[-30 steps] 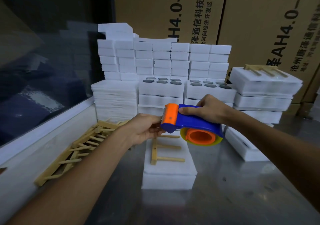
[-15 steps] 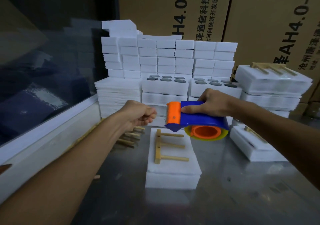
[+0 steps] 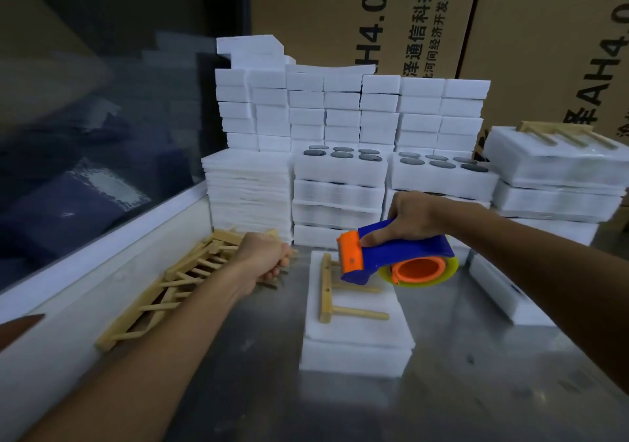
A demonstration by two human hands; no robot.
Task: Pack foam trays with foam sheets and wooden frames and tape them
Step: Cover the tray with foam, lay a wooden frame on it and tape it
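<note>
Pack: white foam tray stack (image 3: 355, 346) capped by a foam sheet, pale wooden frame (image 3: 335, 293) on top, ready for taping.
Right hand (image 3: 413, 218): grips blue-and-orange tape dispenser (image 3: 391, 259) above the frame.
Left hand (image 3: 267, 257): fingers curled; pinching tape, cannot tell.
Behind: loose wooden frames (image 3: 177, 278); white foam stacks (image 3: 340, 118).

Left hand (image 3: 264, 257) fisted, arm outstretched; right hand (image 3: 413, 215) gripping, thumb extended.

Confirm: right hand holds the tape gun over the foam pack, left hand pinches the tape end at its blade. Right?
Not quite. In the head view the left hand is a fist away from the tape gun, over the frame pile. The right hand does hold it over the foam pack.
</note>
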